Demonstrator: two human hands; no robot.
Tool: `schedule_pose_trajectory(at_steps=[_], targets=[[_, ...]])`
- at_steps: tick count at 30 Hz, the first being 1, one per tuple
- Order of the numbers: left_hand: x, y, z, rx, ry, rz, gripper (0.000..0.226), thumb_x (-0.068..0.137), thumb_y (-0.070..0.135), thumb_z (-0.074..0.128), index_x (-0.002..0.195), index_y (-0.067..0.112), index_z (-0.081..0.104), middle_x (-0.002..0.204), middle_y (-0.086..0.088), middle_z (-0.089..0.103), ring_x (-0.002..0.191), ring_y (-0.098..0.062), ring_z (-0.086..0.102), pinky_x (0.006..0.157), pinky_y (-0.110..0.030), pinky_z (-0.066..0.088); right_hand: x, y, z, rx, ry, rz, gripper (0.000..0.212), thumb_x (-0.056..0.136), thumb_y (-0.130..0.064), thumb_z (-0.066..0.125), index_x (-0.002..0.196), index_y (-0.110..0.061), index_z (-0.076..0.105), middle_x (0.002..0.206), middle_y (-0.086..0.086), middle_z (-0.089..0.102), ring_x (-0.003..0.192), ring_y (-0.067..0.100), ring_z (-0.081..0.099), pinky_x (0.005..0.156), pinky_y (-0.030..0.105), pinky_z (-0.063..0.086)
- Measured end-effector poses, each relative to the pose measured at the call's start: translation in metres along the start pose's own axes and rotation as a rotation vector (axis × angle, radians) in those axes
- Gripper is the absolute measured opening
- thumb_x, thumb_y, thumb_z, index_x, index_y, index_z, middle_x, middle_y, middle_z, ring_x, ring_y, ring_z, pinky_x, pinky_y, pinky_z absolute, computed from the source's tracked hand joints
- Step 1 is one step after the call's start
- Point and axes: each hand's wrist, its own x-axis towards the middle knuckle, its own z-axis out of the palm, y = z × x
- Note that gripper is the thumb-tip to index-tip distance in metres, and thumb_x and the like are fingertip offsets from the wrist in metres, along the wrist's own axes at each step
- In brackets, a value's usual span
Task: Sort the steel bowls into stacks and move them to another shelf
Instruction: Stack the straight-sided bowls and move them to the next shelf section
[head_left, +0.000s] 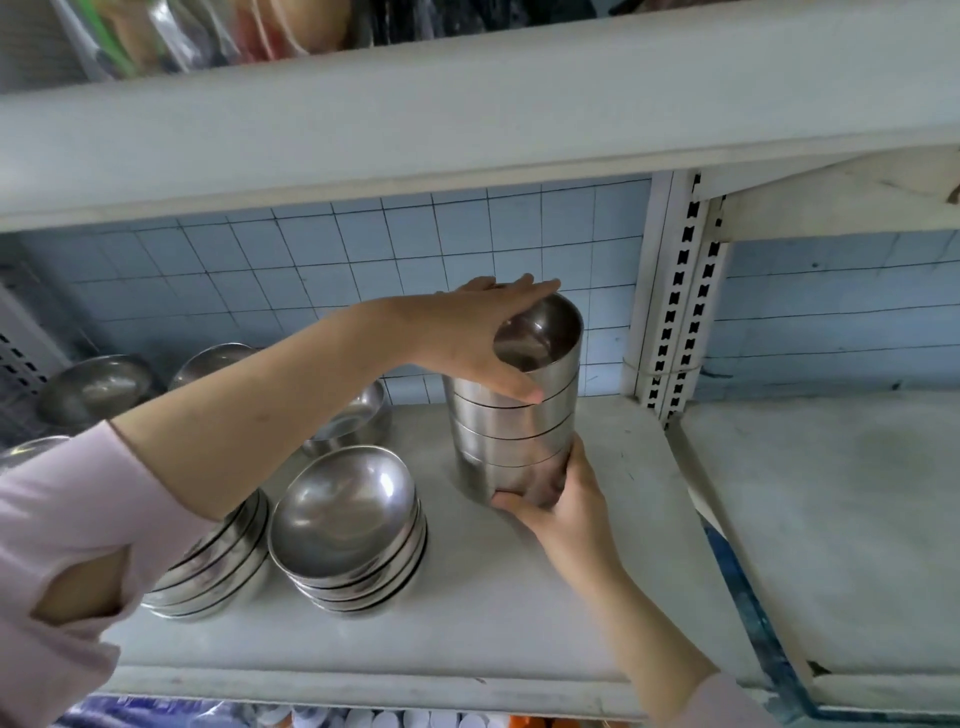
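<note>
A person's left hand (467, 338) and right hand (558, 499) are clasping a tall bowl stack (511, 415) near the shelf's (597, 597) right edge, apparently readying a steady lift toward the neighbouring shelf (831, 519).

head view, close, angled down at shelf (597, 545)

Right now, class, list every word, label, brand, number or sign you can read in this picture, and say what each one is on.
None can be read.
Tall stack of steel bowls, held by the left hand and right hand: bare metal, no marks.
Shallow bowls: no marks.
Packets on the top shelf: any print is too blurred to read.
Shelf post: only slots.
</note>
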Motion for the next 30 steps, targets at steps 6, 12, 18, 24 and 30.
schedule_pose_trajectory(at_steps=[6, 12, 18, 24, 30], targets=[[0.014, -0.008, 0.008, -0.027, 0.163, -0.033, 0.116, 0.061, 0.088, 0.051, 0.151, 0.045, -0.008, 0.162, 0.012, -0.017, 0.148, -0.026, -0.021, 0.118, -0.057, -0.007, 0.042, 0.000, -0.031, -0.068, -0.092, -0.008, 0.103, 0.047, -0.061, 0.084, 0.133, -0.023, 0.043, 0.125, -0.008, 0.062, 0.113, 0.012, 0.060, 0.091, 0.028, 0.049], [-0.003, -0.019, 0.019, -0.144, 0.288, -0.122, 0.098, 0.071, 0.074, 0.041, 0.154, 0.038, 0.002, 0.163, 0.011, -0.011, 0.150, -0.015, -0.010, 0.122, -0.043, 0.001, 0.085, 0.003, -0.061, -0.045, -0.275, 0.020, 0.092, 0.065, -0.034, 0.090, 0.141, -0.027, 0.038, 0.129, -0.014, 0.057, 0.118, 0.008, 0.054, 0.094, 0.020, 0.039], [-0.032, -0.028, 0.034, -0.148, 0.223, -0.241, 0.096, 0.076, 0.069, 0.044, 0.155, 0.032, 0.005, 0.163, 0.012, -0.004, 0.150, -0.008, -0.003, 0.119, -0.031, 0.002, 0.097, -0.001, -0.075, -0.100, -0.425, 0.081, 0.086, 0.071, -0.036, 0.086, 0.139, -0.038, 0.034, 0.115, -0.030, 0.050, 0.109, 0.000, 0.053, 0.093, 0.019, 0.038], [-0.065, -0.043, 0.040, -0.106, 0.153, -0.294, 0.098, 0.073, 0.075, 0.042, 0.155, 0.030, 0.013, 0.161, 0.010, 0.018, 0.148, -0.011, 0.018, 0.117, -0.028, 0.014, 0.040, 0.008, -0.062, -0.018, -0.068, 0.171, 0.058, 0.072, -0.052, 0.079, 0.114, -0.019, 0.057, 0.112, -0.001, 0.064, 0.102, 0.013, 0.062, 0.085, 0.027, 0.050], [-0.099, -0.084, 0.025, -0.058, 0.103, -0.324, 0.100, 0.070, 0.086, 0.042, 0.153, 0.033, 0.022, 0.157, 0.013, 0.030, 0.143, -0.012, 0.031, 0.108, -0.022, 0.020, 0.023, -0.059, -0.047, 0.132, -0.215, 0.158, 0.023, 0.087, -0.037, 0.070, 0.101, -0.020, 0.063, 0.102, -0.008, 0.066, 0.091, 0.002, 0.060, 0.076, 0.017, 0.045]])
